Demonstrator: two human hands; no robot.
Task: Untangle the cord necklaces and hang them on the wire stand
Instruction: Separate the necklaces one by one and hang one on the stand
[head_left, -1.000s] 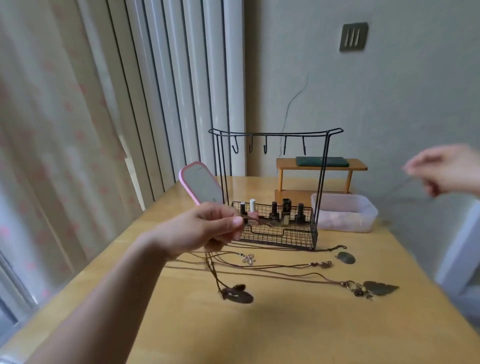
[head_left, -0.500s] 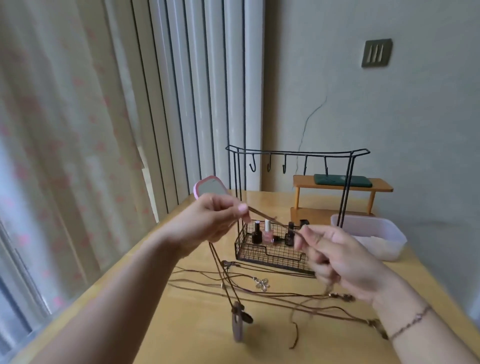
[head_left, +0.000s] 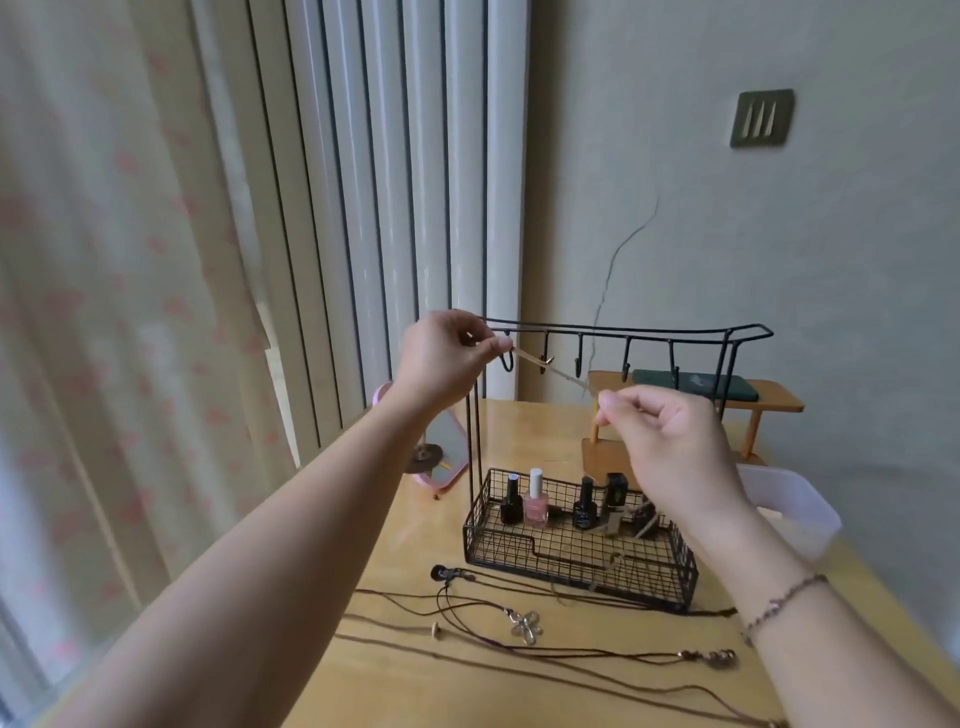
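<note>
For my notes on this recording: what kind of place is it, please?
Probably a room in a home, at a wooden table set in a corner. A curtain hangs at the left, and the wire stand holds nail polish bottles beside a small pink mirror.

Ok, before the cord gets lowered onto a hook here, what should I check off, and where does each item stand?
1. Both hands grip the cord: ok. The left hand and right hand each pinch the held cord, stretched between them.
2. Cord level with the hooks: ok; it crosses in front of the hook row of the wire stand.
3. Cord already seated on a hook: cannot tell.
4. Hooks free: ok, none visibly carries a necklace.
5. Held cord clear of the other necklaces on the table: cannot tell; its hanging part is hidden.
</note>
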